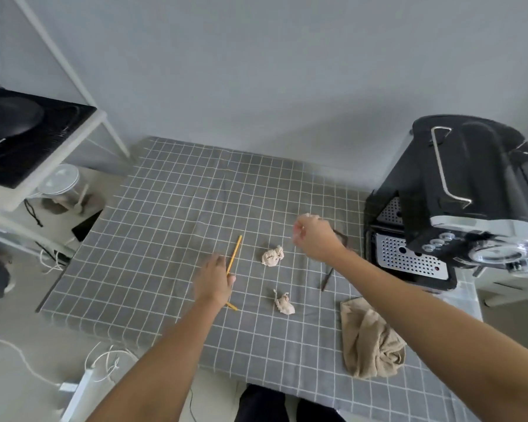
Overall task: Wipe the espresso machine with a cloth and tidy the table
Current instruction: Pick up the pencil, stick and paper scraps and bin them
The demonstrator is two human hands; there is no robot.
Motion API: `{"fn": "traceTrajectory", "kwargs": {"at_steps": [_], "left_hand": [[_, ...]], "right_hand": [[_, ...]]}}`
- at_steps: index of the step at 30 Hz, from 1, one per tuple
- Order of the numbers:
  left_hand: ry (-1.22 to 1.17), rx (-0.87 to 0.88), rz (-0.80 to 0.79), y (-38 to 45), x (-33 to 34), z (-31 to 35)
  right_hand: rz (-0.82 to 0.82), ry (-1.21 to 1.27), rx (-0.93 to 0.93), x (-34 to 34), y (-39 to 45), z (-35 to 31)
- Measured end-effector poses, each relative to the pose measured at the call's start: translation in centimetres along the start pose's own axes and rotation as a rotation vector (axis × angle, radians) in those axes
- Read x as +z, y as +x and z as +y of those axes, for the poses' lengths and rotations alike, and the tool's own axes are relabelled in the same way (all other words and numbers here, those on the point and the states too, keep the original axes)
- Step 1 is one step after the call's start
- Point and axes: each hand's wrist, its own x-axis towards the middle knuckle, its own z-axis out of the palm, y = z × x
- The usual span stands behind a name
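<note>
Both forearms fill the bottom of my view, reaching out over the table (171, 190) with its grey checked cover. On the far left, off the table, a white shelf (73, 138) holds a black appliance, and cables lie on the floor below; none of that belongs to this job.

My left hand (214, 280) lies palm down over the lower part of a yellow stick (234, 254), the fingers loosely curled. The thumb seems to press the stick, but I cannot tell whether it is truly gripped or only pinned to the table. I judge this to be the tidying step: the stick is litter to be gathered.

Right of it lie two crumpled paper balls, one (272, 255) farther from me and one (284, 304) nearer, both untouched and well apart from either hand.

My right hand (314, 236) hovers above the table in a loose fist, back towards the camera; something pale may be pinched at its fingertips, too blurred to be sure. A dark thin thing (326, 280) lies partly under that arm.

A beige cloth (369, 342) sits bunched near the front edge, under my right forearm, held by no hand, so wiping is not under way. At the right stands the espresso machine (470, 190), black, its perforated drip tray (409, 260) facing the table centre.
</note>
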Motion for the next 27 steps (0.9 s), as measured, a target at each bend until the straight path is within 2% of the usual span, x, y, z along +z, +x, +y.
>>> {"fn": "traceTrajectory", "kwargs": {"at_steps": [3,7,10,13,17,21,24,25,27], "left_hand": [[0.004,0.020,0.094,-0.1,1.0,-0.7],[0.005,-0.015,0.184,0.1,1.3,-0.5],[0.065,-0.082,0.138,0.3,1.6,0.1],[0.108,-0.129,0.038,0.3,1.8,0.6],[-0.094,-0.144,0.054,0.4,2.0,0.4],[-0.394,0.045,0.080,-0.1,1.4,1.4],[-0.527,0.213,0.110,-1.2,1.2,3.7],[-0.513,0.271,0.085,-1.6,1.6,4.6],[-0.510,0.326,-0.068,-2.2,2.1,6.2]], "right_hand": [[-0.109,-0.060,0.047,3.9,0.7,0.3],[-0.131,-0.099,-0.003,7.7,1.9,0.2],[-0.199,-0.303,-0.099,10.3,2.7,0.4],[-0.198,-0.370,-0.115,12.4,3.1,1.0],[-0.072,-0.327,-0.203,13.1,2.7,2.0],[0.133,-0.016,-0.176,12.2,1.3,4.3],[0.373,0.144,-0.068,10.1,0.0,6.1],[0.461,0.189,0.007,9.4,-0.4,6.7],[0.586,0.277,0.205,8.3,-0.9,8.0]]}}
